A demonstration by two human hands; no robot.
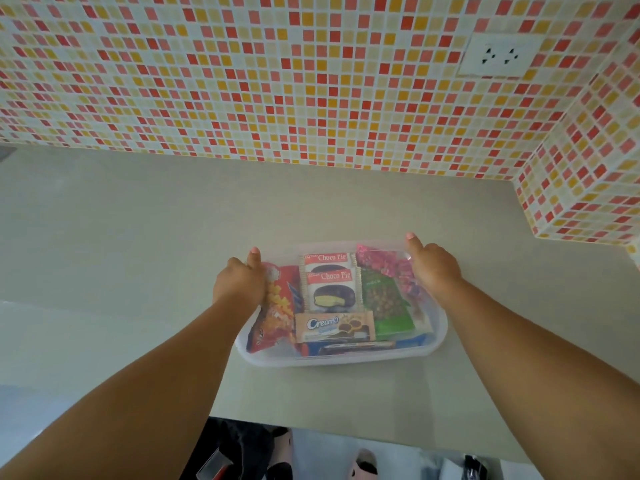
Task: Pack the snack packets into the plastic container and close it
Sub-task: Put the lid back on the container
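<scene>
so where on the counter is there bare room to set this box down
Bare counter runs left of the container and behind it to the tiled wall. It is tighter on the right, by the tiled corner block. The container is crowded with packets.

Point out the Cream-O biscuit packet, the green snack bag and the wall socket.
Cream-O biscuit packet (334,325), head view, on its front label.
Green snack bag (388,306), head view, on its middle.
Wall socket (498,56), head view, between its two outlets.

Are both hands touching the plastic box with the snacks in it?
Touching. The head view shows the left hand gripping the left side of the plastic box and the right hand gripping its right side, thumbs lying along the far corners.
</scene>
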